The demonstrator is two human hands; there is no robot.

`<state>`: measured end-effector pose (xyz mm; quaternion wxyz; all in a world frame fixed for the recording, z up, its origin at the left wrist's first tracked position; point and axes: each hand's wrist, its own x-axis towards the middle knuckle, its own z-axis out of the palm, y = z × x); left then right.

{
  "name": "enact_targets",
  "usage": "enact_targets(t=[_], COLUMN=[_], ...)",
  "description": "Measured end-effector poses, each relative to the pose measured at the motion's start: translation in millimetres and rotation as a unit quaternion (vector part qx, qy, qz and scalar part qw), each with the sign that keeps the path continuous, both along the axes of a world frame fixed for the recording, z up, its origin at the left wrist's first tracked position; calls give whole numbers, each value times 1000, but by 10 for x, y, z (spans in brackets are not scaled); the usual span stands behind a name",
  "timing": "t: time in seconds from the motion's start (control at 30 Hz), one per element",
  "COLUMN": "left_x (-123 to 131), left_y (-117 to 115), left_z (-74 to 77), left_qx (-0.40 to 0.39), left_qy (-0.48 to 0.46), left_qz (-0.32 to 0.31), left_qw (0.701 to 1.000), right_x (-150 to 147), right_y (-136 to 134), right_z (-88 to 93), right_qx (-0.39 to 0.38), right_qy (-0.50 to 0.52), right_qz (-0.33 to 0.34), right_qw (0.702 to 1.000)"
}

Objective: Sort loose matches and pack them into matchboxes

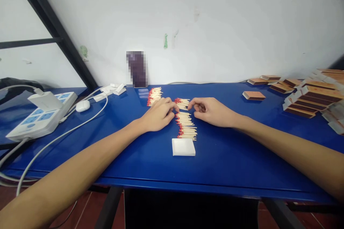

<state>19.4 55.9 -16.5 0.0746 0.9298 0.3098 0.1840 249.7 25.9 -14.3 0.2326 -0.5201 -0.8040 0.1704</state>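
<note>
Red-headed wooden matches (186, 130) lie in a column on the blue table, their heads toward the left. A smaller group of matches (183, 103) sits at the top of this column, between my two hands. My left hand (161, 114) is bent over the table beside the red heads, thumb and forefinger a little apart. On the other side, my right hand (208, 111) has curled fingers, its forefinger at the bare match ends and its thumb apart. Neither hand visibly grips a match. Another stack of matches (154, 96) lies beyond my left hand. A white matchbox tray (184, 147) lies below the column.
Matchboxes (313, 96) are piled at the right, with one single matchbox (254, 95) nearer. White trays (110, 90) lie at the back left. A power strip (43, 116), an earbud case (82, 105) and white cables occupy the left. A blurred dark object (138, 69) leans on the wall.
</note>
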Motion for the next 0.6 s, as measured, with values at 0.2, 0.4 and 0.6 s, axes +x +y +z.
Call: enact_targets(t=[0.2,0.4,0.6], left_x=[0,11,4], left_y=[9,4,1], left_z=[-15,-11,0], left_qx=[-1,-6,-12], left_qy=[4,-1,-5], left_qz=[7,7,-3], left_qw=[1000,1000,1000], right_x=[-21,-41,17], right_y=[-13,-19,-101], right_z=[-7,0,92], right_qx=[6,3,-4], right_qy=[-3,2,-42], right_qz=[-4,0,75], right_qw=[1000,1000,996])
